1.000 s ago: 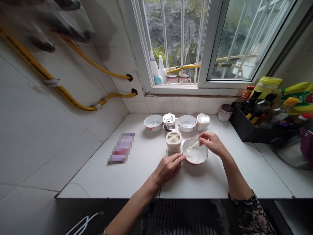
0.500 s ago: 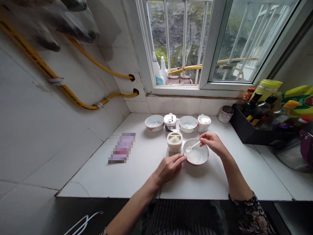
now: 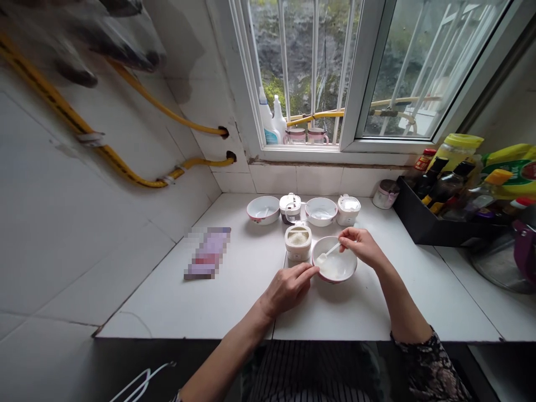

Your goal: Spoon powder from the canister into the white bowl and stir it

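Note:
My right hand (image 3: 359,245) pinches the handle of a small white spoon (image 3: 330,250), whose scoop is low in a white bowl (image 3: 341,268) with a reddish rim. Fingers of my left hand (image 3: 291,287) are closed at the bowl's left edge and steady it; the thumb is mostly hidden. A little white grainy stuff seems to lie in the bowl near the scoop. Touching or nearly touching the bowl on its left is an uncovered seasoning jar (image 3: 298,248) filled with white granules.
Behind stand two more bowls (image 3: 263,210) (image 3: 321,212) and two lidded seasoning jars (image 3: 290,207) (image 3: 348,210). A blurred purple packet-like item (image 3: 208,254) lies left on the counter. At right are a black bin of bottles (image 3: 444,218) and a glass lid (image 3: 498,268).
The spoon's scoop has dipped lower and slightly left in the bowl, with my right hand shifting a little left. My left hand stays at the rim.

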`<state>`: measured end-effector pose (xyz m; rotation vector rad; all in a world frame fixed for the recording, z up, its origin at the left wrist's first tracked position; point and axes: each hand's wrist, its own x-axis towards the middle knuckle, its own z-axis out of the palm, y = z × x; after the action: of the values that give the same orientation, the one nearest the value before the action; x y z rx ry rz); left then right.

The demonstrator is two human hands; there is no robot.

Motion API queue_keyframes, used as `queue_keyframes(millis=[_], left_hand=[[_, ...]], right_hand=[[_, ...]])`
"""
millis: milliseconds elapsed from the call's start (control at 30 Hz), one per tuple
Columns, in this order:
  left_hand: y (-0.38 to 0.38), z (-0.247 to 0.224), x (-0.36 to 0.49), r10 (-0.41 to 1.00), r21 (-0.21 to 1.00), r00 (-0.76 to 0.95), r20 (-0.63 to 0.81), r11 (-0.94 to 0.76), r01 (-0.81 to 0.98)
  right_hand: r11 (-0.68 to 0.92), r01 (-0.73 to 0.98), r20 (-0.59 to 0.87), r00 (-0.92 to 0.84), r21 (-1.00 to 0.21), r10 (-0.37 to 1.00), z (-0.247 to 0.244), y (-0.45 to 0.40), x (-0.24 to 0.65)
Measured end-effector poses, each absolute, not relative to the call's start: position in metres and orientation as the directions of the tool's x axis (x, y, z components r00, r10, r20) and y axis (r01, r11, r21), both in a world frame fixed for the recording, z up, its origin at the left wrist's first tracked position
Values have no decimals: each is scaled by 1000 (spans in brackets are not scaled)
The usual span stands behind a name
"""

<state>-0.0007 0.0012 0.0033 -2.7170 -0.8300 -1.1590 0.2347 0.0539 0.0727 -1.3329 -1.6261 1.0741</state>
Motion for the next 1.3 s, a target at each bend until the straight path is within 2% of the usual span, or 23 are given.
queue_keyframes(millis=[167,433,567,667,767,867,933,1000,1067,1133,1233,1300], left_hand=[[2,2,0,438,125,559,705,-851,509],[2,3,2,431,124,552,714,-854,506],[2,4,2,431,131,545,720,-855,502],[2,5,2,437,134,549,712,-853,505],[2,5,2,436,131,550,712,-852,506],[2,5,3,440,128,548,712,-848,515],[2,5,3,441,127,545,714,-846,518],[2,5,3,440,126,544,715,-846,518],[2,5,3,442,126,546,712,-845,520],[2,5,3,441,124,544,714,-844,522],[2,4,2,433,123,543,720,-849,514],[2,4,2,430,123,547,718,-852,508]], right_hand=[[42,208,10,-152,-977,988,78,57,241],[-9,119,-27,-143,-993,989,80,58,242],[65,33,62,-78,-997,995,83,62,232],[240,71,242,33,-968,970,86,62,213],[497,283,529,44,-820,848,87,56,193],[722,506,796,-108,-472,596,84,50,181],[786,549,865,-207,-283,456,81,47,179],[797,561,885,-227,-223,407,79,45,178],[769,565,872,-165,-299,461,78,45,179],[687,520,786,-48,-507,617,78,47,181],[441,303,487,95,-845,868,77,52,192],[291,170,312,111,-941,944,76,55,204]])
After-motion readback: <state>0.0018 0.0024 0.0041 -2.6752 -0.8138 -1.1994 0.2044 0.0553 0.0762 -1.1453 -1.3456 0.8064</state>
